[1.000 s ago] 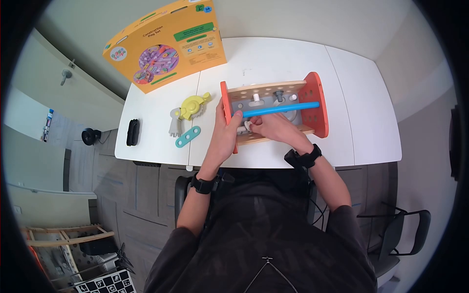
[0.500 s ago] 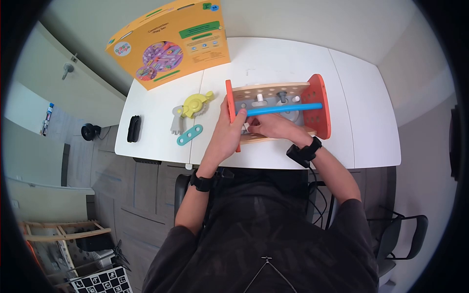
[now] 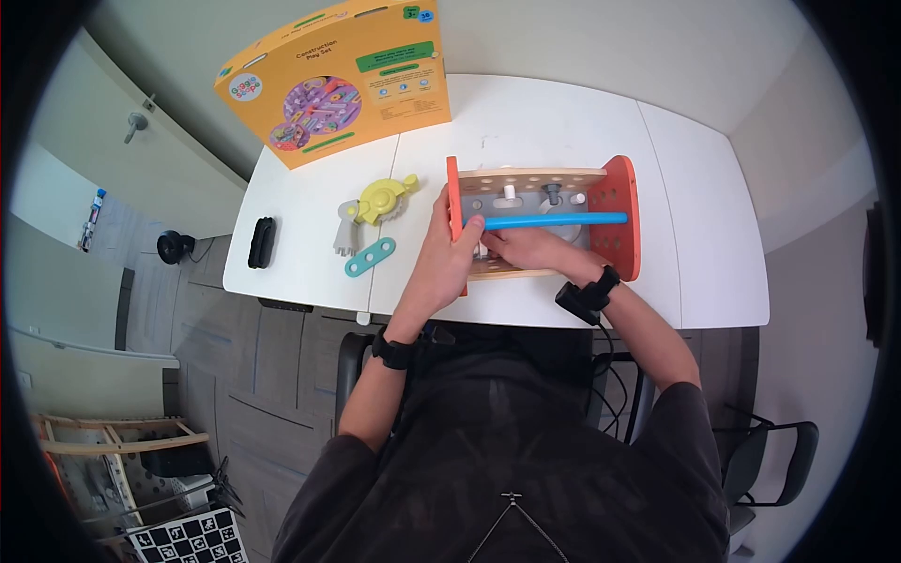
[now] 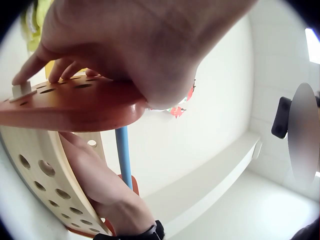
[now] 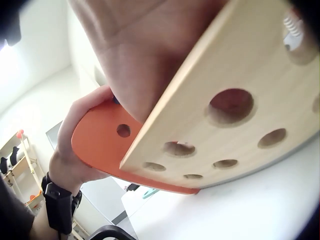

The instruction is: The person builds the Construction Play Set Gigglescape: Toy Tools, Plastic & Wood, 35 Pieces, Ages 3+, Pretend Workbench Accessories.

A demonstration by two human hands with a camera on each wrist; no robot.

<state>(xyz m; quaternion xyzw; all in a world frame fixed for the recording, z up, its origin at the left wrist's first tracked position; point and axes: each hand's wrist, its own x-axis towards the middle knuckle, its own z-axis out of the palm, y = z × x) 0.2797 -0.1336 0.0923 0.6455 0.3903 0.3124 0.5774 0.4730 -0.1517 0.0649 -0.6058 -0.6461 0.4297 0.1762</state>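
A toy toolbox has orange-red end panels (image 3: 454,192), perforated wooden sides (image 5: 265,60) and a blue rod (image 3: 563,220) across its top. My left hand (image 3: 443,270) grips the near-left end panel, thumb on the inner side by the rod's end. In the left wrist view, one of its fingertips presses a pale square piece (image 4: 21,90) on the panel's outer face. My right hand (image 3: 530,247) reaches inside under the rod and pinches a small white nut (image 3: 481,251) by that panel, largely hidden by the fingers. White and grey bolts (image 3: 552,192) stand in the far side.
Left of the toolbox lie a yellow toy saw (image 3: 383,199), a grey claw-like piece (image 3: 346,230) and a teal strip with holes (image 3: 371,257). A black case (image 3: 263,242) is near the table's left edge. A large yellow box (image 3: 375,84) stands behind.
The toolbox and both hands appear slightly farther right as the head view shifts. My right fingers have shifted around the white nut, which is more covered now. The left hand keeps its grip.
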